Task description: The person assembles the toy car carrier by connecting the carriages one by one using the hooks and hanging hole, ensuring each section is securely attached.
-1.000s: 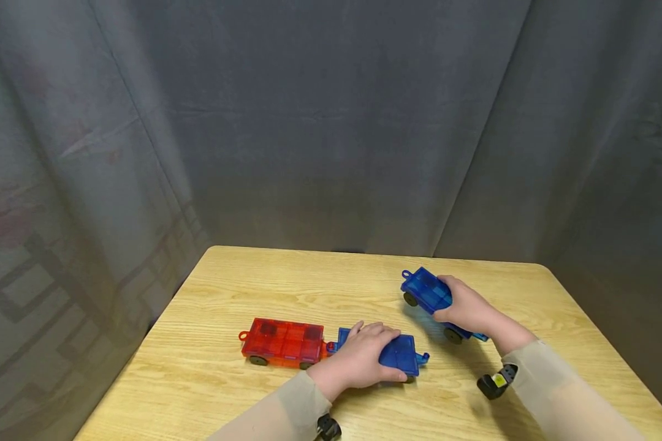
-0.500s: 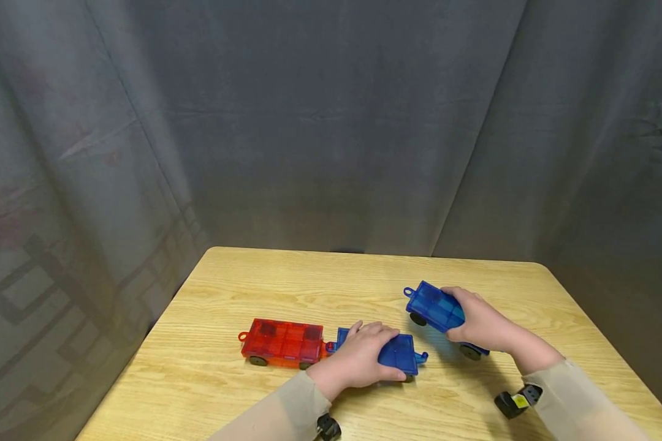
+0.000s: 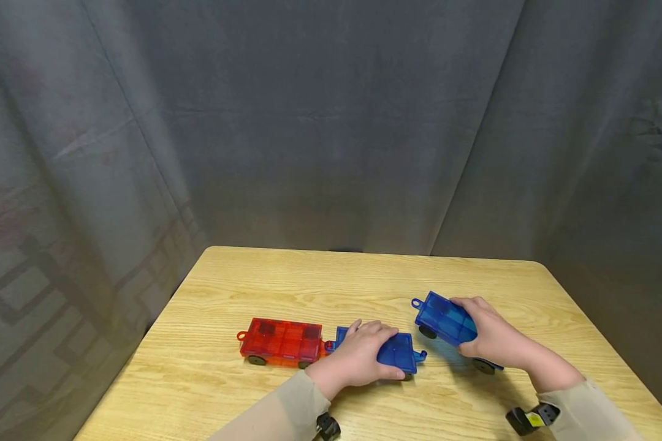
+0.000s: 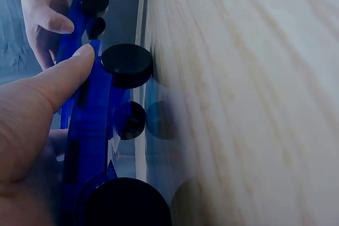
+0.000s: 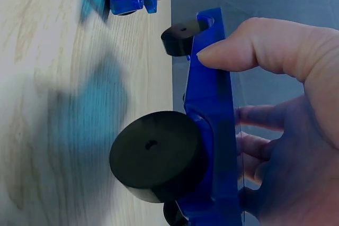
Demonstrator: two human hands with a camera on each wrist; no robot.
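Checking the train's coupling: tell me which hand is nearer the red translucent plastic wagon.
Left. The left hand rests on the blue wagon coupled to the red translucent plastic wagon; the right hand holds a separate blue wagon farther right.

place: looking like a staged recording booth, not a lived-in room | backdrop: grey curtain (image 3: 331, 122) hanging in folds around the scene | surface: small light wooden table (image 3: 287, 275) standing against it | props: toy wagons (image 3: 281, 341) sitting on top | wrists: cameras (image 3: 529, 420) showing
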